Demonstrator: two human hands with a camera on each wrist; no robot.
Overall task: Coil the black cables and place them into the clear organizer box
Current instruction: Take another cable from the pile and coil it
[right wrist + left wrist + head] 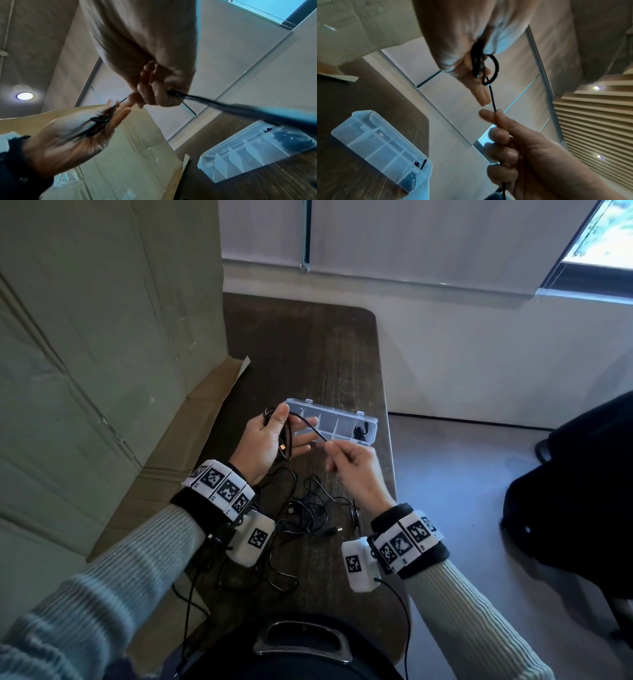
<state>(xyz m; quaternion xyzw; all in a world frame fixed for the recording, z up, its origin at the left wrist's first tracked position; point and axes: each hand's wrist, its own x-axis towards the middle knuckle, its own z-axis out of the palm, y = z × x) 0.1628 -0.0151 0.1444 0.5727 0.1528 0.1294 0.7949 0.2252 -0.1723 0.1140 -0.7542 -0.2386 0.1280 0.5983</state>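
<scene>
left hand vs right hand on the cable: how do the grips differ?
The left hand has its fingers nearly straight, thumb pinning several loops of the black cable against the palm; the right hand is curled, pinching a single strand between thumb and forefinger. The left hand faces palm up toward the clear box; the right shows its back to the head camera. Both are raised above the table, on the same cable.

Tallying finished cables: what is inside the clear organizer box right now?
The clear organizer box holds one black coiled cable in its right end compartment. The other divided compartments look empty, though the left hand covers part of the left end.
</scene>
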